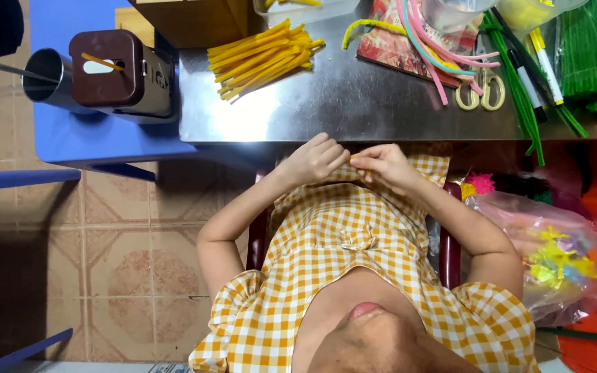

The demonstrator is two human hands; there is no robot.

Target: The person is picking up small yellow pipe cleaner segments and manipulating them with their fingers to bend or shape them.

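My left hand [316,160] and my right hand [383,166] meet just below the front edge of the steel table [354,110], over my checked yellow dress. Their fingertips pinch a short yellow pipe cleaner piece [354,161] between them. A pile of yellow pipe cleaners [264,59] lies on the table beyond my left hand. Further right are pink pipe cleaners [428,52] on a red patterned sheet, and yellow-handled scissors [481,94].
Green pipe cleaners [519,90] and markers [542,65] lie at the table's right end. A clear plastic bag [554,249] of colourful bits sits by my right elbow. A brown box [115,69] and a metal cup [43,76] stand on a blue stool [84,141] to the left.
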